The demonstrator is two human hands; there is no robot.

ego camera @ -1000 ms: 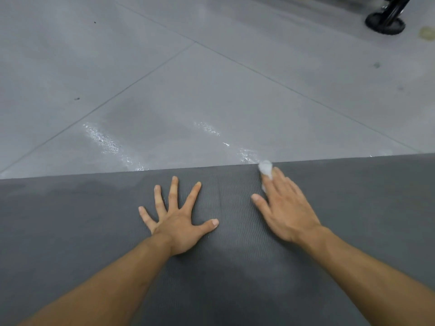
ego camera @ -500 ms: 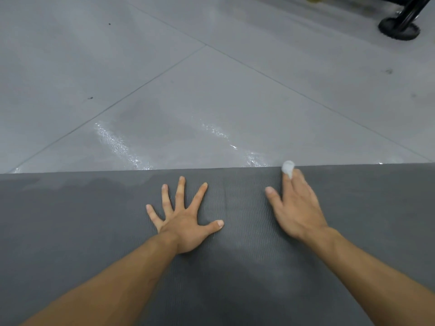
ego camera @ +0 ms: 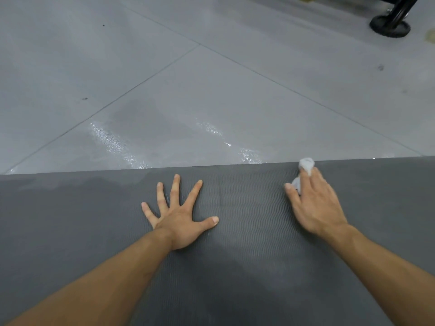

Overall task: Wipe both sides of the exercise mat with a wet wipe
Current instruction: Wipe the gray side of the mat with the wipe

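Note:
A dark grey ribbed exercise mat (ego camera: 247, 267) lies flat across the lower half of the view, its far edge running left to right. My left hand (ego camera: 181, 215) rests flat on the mat with fingers spread. My right hand (ego camera: 315, 201) presses a crumpled white wet wipe (ego camera: 306, 164) onto the mat right at its far edge. The wipe sticks out past my fingertips and shows again under my thumb. A darker damp patch marks the mat at the left.
Grey tiled floor (ego camera: 211, 90) stretches beyond the mat, with wet streaks (ego camera: 110, 142) just past the mat's edge. A black round base with a pole (ego camera: 389, 24) stands at the far right corner.
My right hand has slid the wipe to the right along the mat's far edge. My left hand stays planted in place.

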